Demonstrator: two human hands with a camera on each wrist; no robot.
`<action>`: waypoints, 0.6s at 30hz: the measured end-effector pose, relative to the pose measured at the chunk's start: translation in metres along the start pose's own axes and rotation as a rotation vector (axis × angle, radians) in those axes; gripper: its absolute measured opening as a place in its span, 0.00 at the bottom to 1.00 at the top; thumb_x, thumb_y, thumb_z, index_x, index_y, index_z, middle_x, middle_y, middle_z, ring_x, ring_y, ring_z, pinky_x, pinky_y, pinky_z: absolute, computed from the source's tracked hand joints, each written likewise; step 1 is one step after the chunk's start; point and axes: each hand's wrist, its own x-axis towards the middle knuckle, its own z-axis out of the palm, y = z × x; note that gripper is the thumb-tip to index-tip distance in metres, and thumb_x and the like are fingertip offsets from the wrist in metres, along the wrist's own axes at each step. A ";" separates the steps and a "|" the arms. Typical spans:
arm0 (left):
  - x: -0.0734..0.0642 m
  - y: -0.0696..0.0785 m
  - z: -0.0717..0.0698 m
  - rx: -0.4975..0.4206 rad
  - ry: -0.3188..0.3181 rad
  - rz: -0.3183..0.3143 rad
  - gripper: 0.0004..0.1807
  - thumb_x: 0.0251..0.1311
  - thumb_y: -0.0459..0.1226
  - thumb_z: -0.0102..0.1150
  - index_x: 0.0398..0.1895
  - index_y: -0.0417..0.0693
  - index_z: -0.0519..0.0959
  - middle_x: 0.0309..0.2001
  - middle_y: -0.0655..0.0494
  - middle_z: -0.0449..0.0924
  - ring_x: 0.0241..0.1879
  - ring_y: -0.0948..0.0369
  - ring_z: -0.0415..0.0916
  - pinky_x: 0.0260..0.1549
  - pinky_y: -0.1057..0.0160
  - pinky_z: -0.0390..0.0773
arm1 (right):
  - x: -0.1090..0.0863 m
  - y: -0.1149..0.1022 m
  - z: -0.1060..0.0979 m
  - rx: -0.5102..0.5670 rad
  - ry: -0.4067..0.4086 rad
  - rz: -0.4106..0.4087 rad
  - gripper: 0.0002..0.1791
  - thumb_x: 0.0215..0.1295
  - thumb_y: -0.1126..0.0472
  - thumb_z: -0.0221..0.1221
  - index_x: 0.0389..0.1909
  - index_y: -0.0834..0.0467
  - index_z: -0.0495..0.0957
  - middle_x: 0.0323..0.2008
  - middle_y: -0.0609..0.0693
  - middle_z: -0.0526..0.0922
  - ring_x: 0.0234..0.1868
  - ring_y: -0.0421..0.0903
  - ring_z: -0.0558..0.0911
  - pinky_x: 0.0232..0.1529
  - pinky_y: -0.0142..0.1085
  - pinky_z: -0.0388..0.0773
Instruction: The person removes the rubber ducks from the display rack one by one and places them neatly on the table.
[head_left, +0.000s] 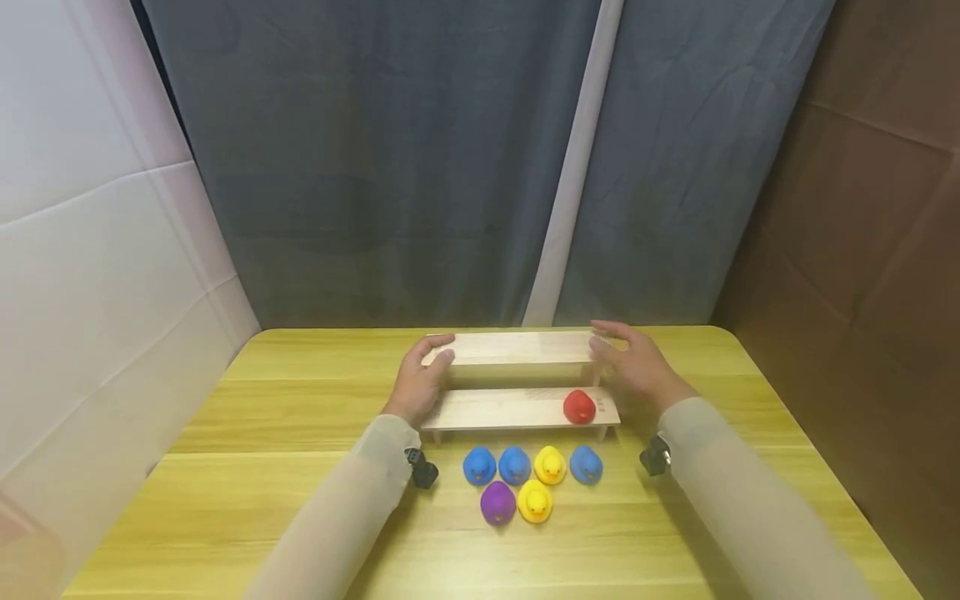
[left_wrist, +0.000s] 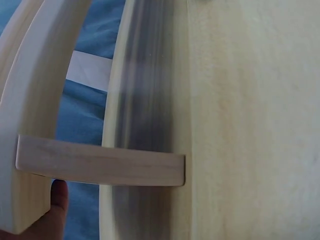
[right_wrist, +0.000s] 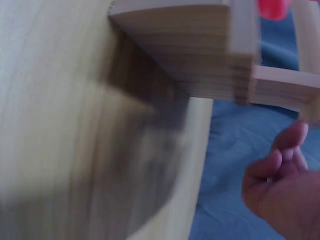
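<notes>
A pale wooden two-tier rack [head_left: 517,348] stands toward the back of the table, its upper board behind the lower one. My left hand [head_left: 417,379] grips the left end of the upper board, thumb in front and index finger along the back edge. In the left wrist view a fingertip [left_wrist: 59,192] shows beside the board's end. At the opposite end is my right hand [head_left: 636,360], fingers loosely extended and thumb close to the board's corner. The right wrist view shows that hand [right_wrist: 285,185] just beside the wood. A red rubber duck [head_left: 579,407] sits on the lower board's right end.
In front of the rack, a row holds blue ducks [head_left: 479,466] and a yellow duck [head_left: 551,465]. Nearer stand a purple duck [head_left: 498,503] and another yellow duck [head_left: 536,502]. A grey-blue curtain [head_left: 390,167] hangs behind the table [head_left: 262,467].
</notes>
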 end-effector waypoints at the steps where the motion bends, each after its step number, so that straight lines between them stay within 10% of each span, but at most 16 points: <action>1: 0.000 0.000 0.000 0.002 0.004 0.004 0.17 0.69 0.45 0.54 0.58 0.57 0.76 0.63 0.60 0.71 0.68 0.59 0.59 0.69 0.52 0.52 | -0.001 -0.002 -0.003 -0.020 0.026 -0.014 0.36 0.63 0.33 0.56 0.69 0.43 0.66 0.70 0.52 0.63 0.70 0.58 0.60 0.67 0.59 0.55; 8: 0.000 -0.001 -0.001 0.005 0.018 0.014 0.15 0.69 0.45 0.54 0.56 0.58 0.77 0.60 0.61 0.73 0.64 0.59 0.63 0.66 0.53 0.56 | -0.011 -0.012 -0.022 -0.042 0.174 -0.096 0.32 0.65 0.37 0.56 0.65 0.48 0.71 0.60 0.52 0.72 0.59 0.53 0.70 0.60 0.53 0.66; 18: 0.000 -0.003 -0.001 -0.026 0.023 0.009 0.15 0.69 0.44 0.54 0.56 0.56 0.76 0.59 0.55 0.72 0.56 0.56 0.67 0.61 0.54 0.61 | -0.031 -0.021 -0.027 -0.053 0.087 -0.128 0.26 0.65 0.42 0.60 0.59 0.51 0.76 0.40 0.55 0.76 0.42 0.51 0.74 0.38 0.40 0.74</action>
